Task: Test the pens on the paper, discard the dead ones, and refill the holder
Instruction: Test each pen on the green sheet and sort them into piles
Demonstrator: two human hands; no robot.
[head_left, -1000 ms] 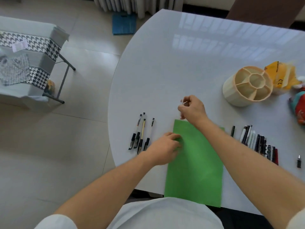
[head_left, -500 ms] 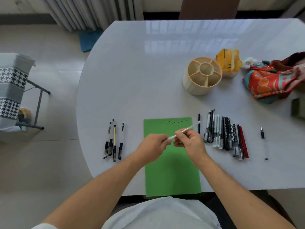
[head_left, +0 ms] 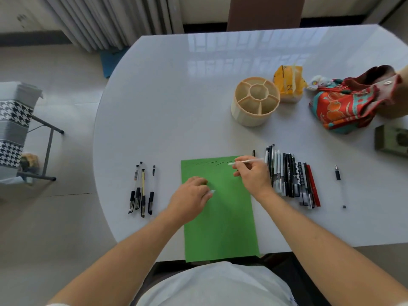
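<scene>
A green paper (head_left: pixel 220 217) lies at the table's near edge, with short ink strokes along its top. My right hand (head_left: pixel 254 176) pinches a white pen (head_left: pixel 247 161), its tip at the paper's top right corner beside the strokes. Resting on the paper's left part, my left hand (head_left: pixel 191 196) pinches a small pale cap (head_left: pixel 212 191) at its fingertips. The beige pen holder (head_left: pixel 255 101) stands empty at the back right. A row of several pens (head_left: pixel 291 180) lies right of the paper. Several more pens (head_left: pixel 141 191) lie to its left.
A lone uncapped pen (head_left: pixel 337 173) lies far right on the white table (head_left: pixel 176 107). Behind the holder are a yellow packet (head_left: pixel 288 83) and a colourful cloth bag (head_left: pixel 351 102). A grey-green box (head_left: pixel 391 138) sits at the right edge. A houndstooth-covered chair (head_left: pixel 13 129) stands on the floor, left.
My hands drew apart after uncapping the white pen over the paper. The right hand carried the pen up to the paper's top right corner; the left dropped onto the paper.
</scene>
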